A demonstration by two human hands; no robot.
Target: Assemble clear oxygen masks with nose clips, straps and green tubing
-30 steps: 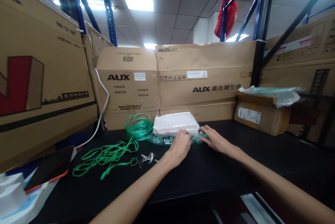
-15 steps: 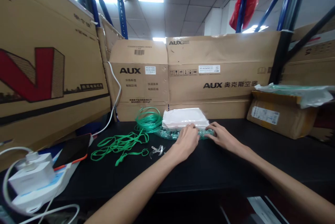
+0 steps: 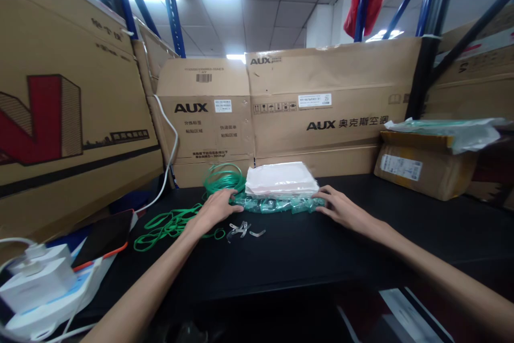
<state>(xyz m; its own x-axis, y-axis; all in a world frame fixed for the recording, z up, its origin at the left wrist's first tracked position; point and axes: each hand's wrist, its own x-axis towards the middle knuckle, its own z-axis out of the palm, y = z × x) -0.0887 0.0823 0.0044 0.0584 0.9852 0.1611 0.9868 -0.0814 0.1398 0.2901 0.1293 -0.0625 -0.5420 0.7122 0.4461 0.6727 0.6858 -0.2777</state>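
A see-through green plastic bag [image 3: 277, 205] with small contents I cannot make out lies along the front of a stack of white packets [image 3: 281, 178]. At its left end, my left hand [image 3: 217, 207] has its thumb and fingers closed on the plastic. My right hand [image 3: 339, 205] grips the right end, fingers bent over it. Several small metal pieces [image 3: 241, 229] lie on the black table in front of the bag. Green strap [image 3: 163, 225] is heaped to the left, partly behind my left hand. Behind that hand sits a coil of green tubing [image 3: 225, 176].
Large cardboard panels [image 3: 321, 81] stand along the back and left. An open cardboard box [image 3: 417, 169] with plastic on top is at the right. White chargers on a power strip [image 3: 44, 284] and a dark phone [image 3: 104, 238] occupy the left front.
My left hand has moved left, from the middle of the green bag to its left end. My right hand stays at the right end. The view has shifted slightly.
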